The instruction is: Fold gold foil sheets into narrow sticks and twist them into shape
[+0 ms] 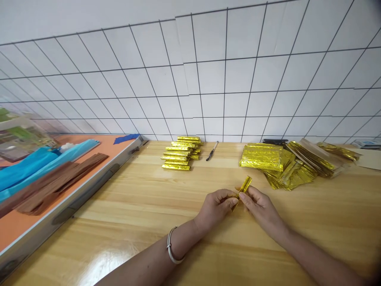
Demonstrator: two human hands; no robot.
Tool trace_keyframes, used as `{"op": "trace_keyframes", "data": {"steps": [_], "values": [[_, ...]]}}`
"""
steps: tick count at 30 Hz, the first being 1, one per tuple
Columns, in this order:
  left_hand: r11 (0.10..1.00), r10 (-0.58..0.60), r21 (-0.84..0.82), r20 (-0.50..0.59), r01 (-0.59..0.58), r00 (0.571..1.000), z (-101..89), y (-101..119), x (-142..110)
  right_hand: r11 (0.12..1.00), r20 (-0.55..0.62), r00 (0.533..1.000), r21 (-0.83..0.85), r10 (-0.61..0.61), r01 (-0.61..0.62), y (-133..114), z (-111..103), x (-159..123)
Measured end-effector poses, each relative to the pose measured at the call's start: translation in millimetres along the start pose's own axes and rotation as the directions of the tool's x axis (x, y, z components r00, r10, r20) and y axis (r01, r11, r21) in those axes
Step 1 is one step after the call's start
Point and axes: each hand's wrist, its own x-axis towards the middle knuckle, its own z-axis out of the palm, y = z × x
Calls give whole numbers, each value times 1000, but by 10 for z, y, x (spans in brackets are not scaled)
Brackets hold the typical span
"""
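A narrow strip of gold foil paper, folded or rolled lengthwise, is pinched between both hands above the wooden table. My left hand, with a silver bangle on its wrist, grips the lower end between thumb and fingers. My right hand holds the strip around its middle, thumb on top. Beyond the hands to the left lies a stack of similar gold strips. Flat gold foil sheets are piled loosely to the right. The fingertips on the far side of the strip are hidden.
A pen lies between the two gold piles. At the right back are more foil packs and a dark object. On the left, an orange surface with a raised edge bears blue and brown crepe-like strips. A white tiled wall closes the back.
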Motion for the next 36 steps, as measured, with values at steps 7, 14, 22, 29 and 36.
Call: {"op": "trace_keyframes", "data": {"steps": [7,14,22,29,36], "values": [[990,-49,-133,-36,44,998,-1,23,9,998,-46,999,64,24,-21,-5,-22,15],[979,-54,-201,-41,45,998,15,-6,19,989,-79,995,136,60,-48,57,-35,38],[898,117,440,-185,-24,976,33,15,-54,989,-82,996,150,26,-13,43,2,13],[838,122,545,-139,-27,983,45,66,-74,983,-52,998,181,32,-22,40,16,27],[957,50,289,-137,-8,989,32,34,-41,980,13,999,198,30,-32,27,2,15]]}}
